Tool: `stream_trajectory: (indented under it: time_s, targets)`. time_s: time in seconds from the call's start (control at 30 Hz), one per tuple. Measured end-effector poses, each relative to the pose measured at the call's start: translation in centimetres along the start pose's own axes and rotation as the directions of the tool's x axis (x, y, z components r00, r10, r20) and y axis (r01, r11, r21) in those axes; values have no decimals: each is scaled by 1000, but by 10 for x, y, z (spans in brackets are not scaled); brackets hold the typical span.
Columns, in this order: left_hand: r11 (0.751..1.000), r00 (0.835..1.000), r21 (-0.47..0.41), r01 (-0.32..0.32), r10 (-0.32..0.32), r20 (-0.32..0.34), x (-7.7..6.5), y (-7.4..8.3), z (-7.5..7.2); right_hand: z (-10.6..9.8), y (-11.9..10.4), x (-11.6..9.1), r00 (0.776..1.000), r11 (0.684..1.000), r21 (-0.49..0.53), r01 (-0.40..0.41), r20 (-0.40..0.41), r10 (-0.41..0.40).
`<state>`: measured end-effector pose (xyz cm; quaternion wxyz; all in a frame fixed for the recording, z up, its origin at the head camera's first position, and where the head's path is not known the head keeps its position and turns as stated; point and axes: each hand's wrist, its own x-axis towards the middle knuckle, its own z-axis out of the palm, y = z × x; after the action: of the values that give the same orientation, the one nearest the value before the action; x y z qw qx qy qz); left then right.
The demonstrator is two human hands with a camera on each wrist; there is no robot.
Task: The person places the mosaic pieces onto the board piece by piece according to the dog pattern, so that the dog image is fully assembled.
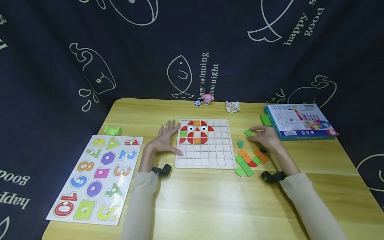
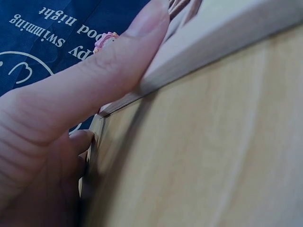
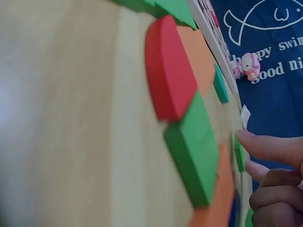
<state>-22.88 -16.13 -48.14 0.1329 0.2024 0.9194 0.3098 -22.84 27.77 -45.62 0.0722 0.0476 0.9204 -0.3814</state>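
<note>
The white grid board [image 1: 207, 156] lies in front of me, with red, orange, green and eye-marked tiles in its upper left part. My left hand [image 1: 163, 140] is spread at the board's left side. Its thumb [image 2: 102, 71] rests on the board's edge in the left wrist view, and a fingertip reaches the upper left corner. To the right of the board, my right hand [image 1: 265, 136] pinches a green square tile [image 1: 248, 132] between thumb and index finger, low over the table. Nearer me lie loose green tiles [image 1: 248, 169], orange tiles [image 1: 244, 155] and a red curved tile [image 3: 170, 71].
A number puzzle board [image 1: 111, 180] lies at the left, with a green block [image 1: 113, 130] behind it. At the back right is a boxed toy set [image 1: 300, 121] beside another green block [image 1: 265, 120]. A pink figurine [image 1: 207, 98] and a small picture card [image 1: 232, 106] are at the rear edge.
</note>
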Motion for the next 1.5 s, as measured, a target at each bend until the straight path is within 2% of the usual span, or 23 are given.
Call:
stream_trajectory:
  time_s: [0.13, 0.37, 0.5, 0.63, 0.83, 0.97, 1.07, 1.2, 1.5]
  targets:
    - [1000, 1000, -2, 3, -3, 1, -1, 0, 0, 5, -1, 8, 1000, 1000, -23, -9, 17, 9]
    - [1000, 1000, 6, 1, -1, -2, -1, -1, 0, 4, -2, 9, 991, 983, -137, 122, 74, -112]
    - [1000, 1000, 11, -7, 7, -2, -1, 0, 0, 7, -10, 5, 980, 987, -41, 154, 134, -147]
    - [1000, 1000, 18, -3, 3, 5, -2, -1, 0, 20, -33, 3, 958, 981, 74, 178, 213, -190]
    - [1000, 1000, 15, 5, -5, 2, -2, 0, -1, 57, -78, 8, 943, 971, 83, 226, 231, -239]
    - [1000, 1000, 13, 8, -8, 3, -2, 1, -1, 76, -94, 13, 947, 971, 64, 231, 214, -239]
    - [1000, 1000, 19, 2, -2, 7, -1, 1, -1, 81, -97, 15, 954, 974, 42, 223, 194, -227]
    - [1000, 1000, 28, -3, 3, 4, 0, 1, -1, 79, -96, 14, 959, 977, 69, 204, 189, -213]
    - [1000, 1000, 30, 1, -1, 5, -1, 2, -1, 80, -91, 20, 940, 963, 145, 229, 225, -258]
